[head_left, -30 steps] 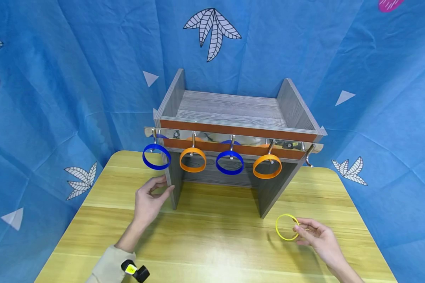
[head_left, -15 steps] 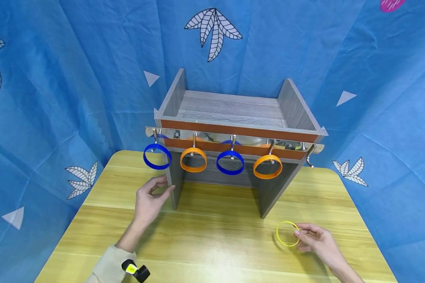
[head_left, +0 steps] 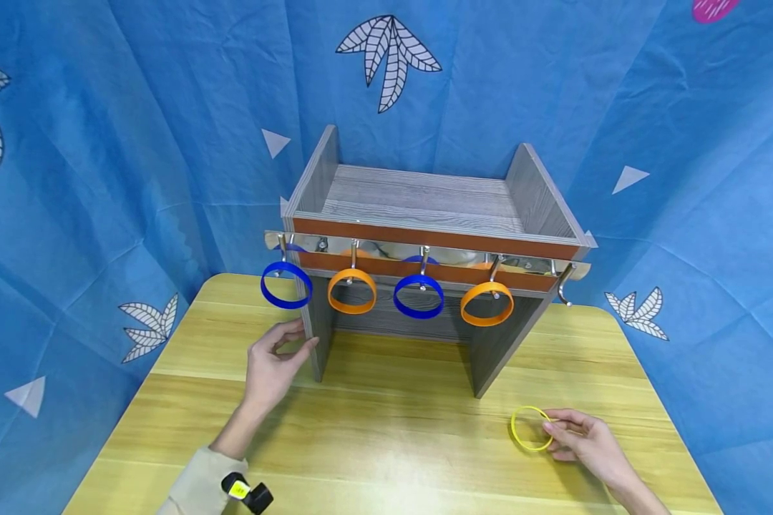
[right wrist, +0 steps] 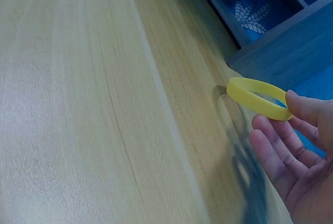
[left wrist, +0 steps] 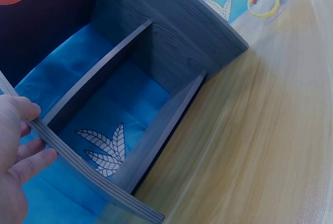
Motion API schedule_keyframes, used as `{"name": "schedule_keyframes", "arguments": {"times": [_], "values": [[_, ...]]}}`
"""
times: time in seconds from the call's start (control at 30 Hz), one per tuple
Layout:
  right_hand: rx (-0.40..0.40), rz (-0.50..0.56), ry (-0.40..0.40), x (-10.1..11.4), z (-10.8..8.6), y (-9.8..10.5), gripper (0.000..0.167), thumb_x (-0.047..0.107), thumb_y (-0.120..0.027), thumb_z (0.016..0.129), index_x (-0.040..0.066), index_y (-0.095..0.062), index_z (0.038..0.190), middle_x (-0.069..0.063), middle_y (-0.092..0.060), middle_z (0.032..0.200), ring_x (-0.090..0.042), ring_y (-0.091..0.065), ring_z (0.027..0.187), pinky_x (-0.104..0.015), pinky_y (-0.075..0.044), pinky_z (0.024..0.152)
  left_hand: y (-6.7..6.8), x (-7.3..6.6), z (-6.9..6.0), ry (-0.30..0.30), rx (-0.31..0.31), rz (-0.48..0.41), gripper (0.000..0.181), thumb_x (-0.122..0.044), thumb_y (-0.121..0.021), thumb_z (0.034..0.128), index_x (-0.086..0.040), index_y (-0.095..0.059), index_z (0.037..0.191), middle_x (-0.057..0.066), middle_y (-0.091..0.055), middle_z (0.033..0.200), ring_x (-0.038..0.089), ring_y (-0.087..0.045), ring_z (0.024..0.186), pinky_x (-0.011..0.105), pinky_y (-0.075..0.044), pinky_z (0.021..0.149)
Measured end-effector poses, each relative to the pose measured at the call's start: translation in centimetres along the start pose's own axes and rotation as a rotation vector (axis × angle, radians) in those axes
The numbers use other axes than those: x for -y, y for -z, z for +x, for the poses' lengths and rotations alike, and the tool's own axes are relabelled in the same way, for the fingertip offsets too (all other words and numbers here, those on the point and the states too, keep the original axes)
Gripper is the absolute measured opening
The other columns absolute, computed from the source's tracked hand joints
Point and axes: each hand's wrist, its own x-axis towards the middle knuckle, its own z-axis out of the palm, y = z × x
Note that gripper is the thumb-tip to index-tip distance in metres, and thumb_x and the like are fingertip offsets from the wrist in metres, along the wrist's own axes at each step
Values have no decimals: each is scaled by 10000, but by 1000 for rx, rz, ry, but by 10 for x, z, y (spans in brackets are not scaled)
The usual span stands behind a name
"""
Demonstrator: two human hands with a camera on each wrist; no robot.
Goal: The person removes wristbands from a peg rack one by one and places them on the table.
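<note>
In the head view a grey wooden shelf (head_left: 419, 197) stands on the table, with a metal hook rail across its front. My left hand (head_left: 273, 365) grips the shelf's left side panel between thumb and fingers. My right hand (head_left: 589, 443) pinches a yellow ring (head_left: 514, 431) just above the table, to the right of the shelf. From the hooks hang a blue ring (head_left: 266, 293), an orange ring (head_left: 352, 309), another blue ring (head_left: 419, 313) and another orange ring (head_left: 486, 321). The rightmost hook (head_left: 562, 286) carries no ring. The right wrist view shows the yellow ring (right wrist: 252, 101) held at one edge.
The wooden table (head_left: 386, 458) extends in front of the shelf and to both sides. A blue patterned cloth (head_left: 200, 107) hangs behind and beside it. A black device with a yellow label (head_left: 239, 490) sits at my left wrist.
My right hand and the yellow ring have moved slightly down and to the right. My left hand and the hanging rings look the same.
</note>
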Motion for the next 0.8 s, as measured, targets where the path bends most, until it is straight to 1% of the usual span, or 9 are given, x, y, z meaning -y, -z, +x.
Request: {"name": "schedule_keyframes", "arguments": {"times": [0.13,0.2,0.27,0.37,0.8], "values": [[7,-2,-27,0,1,2,530,153,-660,1050,-195,-485,1409,94,-758,964,-89,-733,811,-296,-700,745,0,0,0,5,3,5,273,48,-811,869,-6,-759,1131,215,-782,1101,69,-758,924,180,-664,684],[8,1,-40,0,1,3,543,165,-669,1046,-191,-486,1413,88,-761,970,-95,-736,817,-298,-701,753,0,1,0,8,4,10,269,40,-813,871,-8,-759,1131,210,-784,1101,77,-760,924,178,-663,684],[7,1,-44,0,1,3,549,169,-672,1043,-190,-486,1415,76,-762,974,-100,-736,818,-303,-701,754,0,1,0,8,5,15,268,37,-813,872,-10,-760,1130,206,-785,1101,63,-755,923,176,-662,681],[13,-10,-46,-1,2,3,557,177,-668,1047,-188,-481,1423,65,-760,984,-102,-734,821,-307,-702,755,0,1,0,9,5,21,279,57,-811,864,-11,-760,1130,205,-786,1099,-6,-726,925,167,-659,680],[21,-27,-47,-7,6,6,551,181,-663,1051,-175,-487,1433,54,-740,985,-91,-719,813,-305,-701,749,0,-1,0,16,3,18,283,66,-808,863,-5,-758,1132,214,-784,1105,-6,-726,929,163,-658,684]]}}
